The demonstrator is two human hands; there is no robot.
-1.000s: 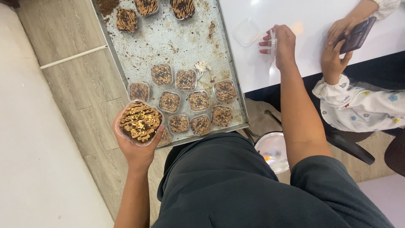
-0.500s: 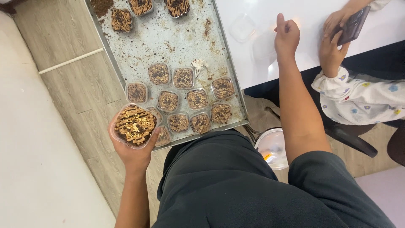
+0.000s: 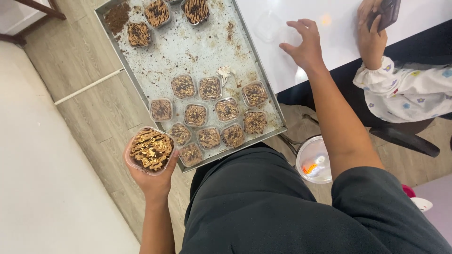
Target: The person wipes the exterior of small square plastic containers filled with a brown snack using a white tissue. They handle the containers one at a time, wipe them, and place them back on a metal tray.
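Two hands work on either side of a long metal tray (image 3: 207,51) that runs lengthwise away from the person, its near short edge just over the lap. The left hand (image 3: 151,176) sits off the tray's near left corner with its grip closed around a clear plastic dessert cup (image 3: 150,150), held upright from below, its top striped with tan drizzle over a dark crumb. That cup is just beside the tray's near left corner, touching nothing on it as far as the view shows. On the near end of the tray stand about a dozen smaller filled cups (image 3: 210,117) in loose rows, and three more (image 3: 157,12) stand at the far end, with crumbs scattered between. The right hand (image 3: 303,44) is past the tray's right rim, over the white desk (image 3: 339,33), fingers spread wide and holding nothing; just ahead of its fingertips lie clear plastic lids (image 3: 275,33), faint against the white surface. So the lids lie to the right of the tray, much nearer the right hand than the left. Farther right of the tray, another person's hands (image 3: 372,33) hold a dark phone (image 3: 388,13), a flowered sleeve (image 3: 405,91) below them.
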